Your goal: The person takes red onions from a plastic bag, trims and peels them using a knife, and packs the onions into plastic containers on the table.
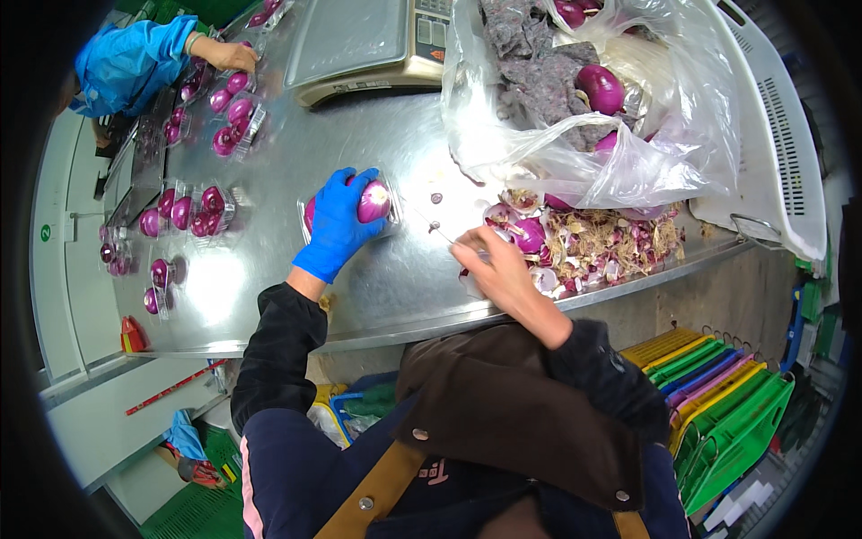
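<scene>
My left hand (345, 215), in a blue glove, grips a red onion (374, 202) with its fingers spread over the top. A second onion (310, 215) shows partly at the hand's left side. Both sit in a clear plastic tray (394, 214) on the steel table, largely covered by the glove. My right hand (502, 269) is bare and slightly blurred. Its fingertips pinch a thin, straight tool (434, 228), seen nearly edge-on; whether it is a knife is unclear. Just beyond that hand lie a peeled-looking red onion (529, 234) and a heap of onion skins and roots (599, 246).
Packed onion trays (182, 210) stand on the table's left. A weighing scale (353, 47) is at the back, beside an open plastic bag (525, 151) of onions and a white crate (774, 135). A co-worker's hand (232, 55) reaches over trays. Coloured crates (727, 404) stand below right.
</scene>
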Demonstrator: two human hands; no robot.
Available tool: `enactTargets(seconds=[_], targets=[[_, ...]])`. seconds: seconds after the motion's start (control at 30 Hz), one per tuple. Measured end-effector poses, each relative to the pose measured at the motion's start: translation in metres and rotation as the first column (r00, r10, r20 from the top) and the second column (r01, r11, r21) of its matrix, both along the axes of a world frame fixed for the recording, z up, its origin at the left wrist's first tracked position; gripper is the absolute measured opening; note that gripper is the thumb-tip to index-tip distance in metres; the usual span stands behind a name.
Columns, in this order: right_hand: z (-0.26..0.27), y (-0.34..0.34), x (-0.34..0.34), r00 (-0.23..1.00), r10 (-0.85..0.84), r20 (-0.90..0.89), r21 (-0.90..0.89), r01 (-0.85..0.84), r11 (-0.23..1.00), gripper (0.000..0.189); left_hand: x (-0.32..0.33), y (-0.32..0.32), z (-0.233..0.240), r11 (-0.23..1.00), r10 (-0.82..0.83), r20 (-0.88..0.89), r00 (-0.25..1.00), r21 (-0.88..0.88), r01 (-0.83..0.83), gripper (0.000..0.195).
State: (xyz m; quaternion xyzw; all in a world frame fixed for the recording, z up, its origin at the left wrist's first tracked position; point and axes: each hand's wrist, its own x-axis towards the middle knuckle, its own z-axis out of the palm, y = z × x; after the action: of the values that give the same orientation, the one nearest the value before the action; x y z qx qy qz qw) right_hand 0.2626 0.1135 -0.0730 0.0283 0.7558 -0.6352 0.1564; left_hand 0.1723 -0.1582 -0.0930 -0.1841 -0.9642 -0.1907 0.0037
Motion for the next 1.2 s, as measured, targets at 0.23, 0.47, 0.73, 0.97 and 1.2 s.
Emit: enactTargets(seconds=[0.23, 0.47, 0.73, 0.97, 1.2], targets=[[-0.051, -0.081, -0.051, 0.939, -0.1, 0.33, -0.124, 0.148, 0.981, 0.057, 0.0, -0.002, -0.009, 0.996, -0.039, -0.007, 0.999, 0.08, 0.04, 0.074], [-0.088, -0.11, -0.058, 0.957, -0.165, 0.237, -0.049, 0.182, 0.982, 0.02, -0.009, 0.007, -0.002, 0.997, -0.068, 0.068, 0.995, -0.042, 0.071, 0.069], [-0.074, -0.098, -0.059, 0.941, -0.087, 0.327, -0.178, 0.152, 0.972, 0.02, -0.007, 0.014, -0.009, 0.994, 0.007, 0.051, 0.999, -0.113, -0.001, 0.066], [-0.025, -0.036, -0.02, 0.913, 0.064, 0.403, -0.236, 0.036, 0.971, 0.024, 0.052, -0.009, 0.011, 0.989, 0.107, -0.192, 0.976, 0.122, -0.085, 0.078], [-0.006, -0.031, 0.011, 0.959, 0.222, 0.176, -0.08, -0.211, 0.974, 0.013, 0.06, -0.003, -0.037, 0.944, 0.053, -0.296, 0.954, -0.296, -0.144, 0.071]])
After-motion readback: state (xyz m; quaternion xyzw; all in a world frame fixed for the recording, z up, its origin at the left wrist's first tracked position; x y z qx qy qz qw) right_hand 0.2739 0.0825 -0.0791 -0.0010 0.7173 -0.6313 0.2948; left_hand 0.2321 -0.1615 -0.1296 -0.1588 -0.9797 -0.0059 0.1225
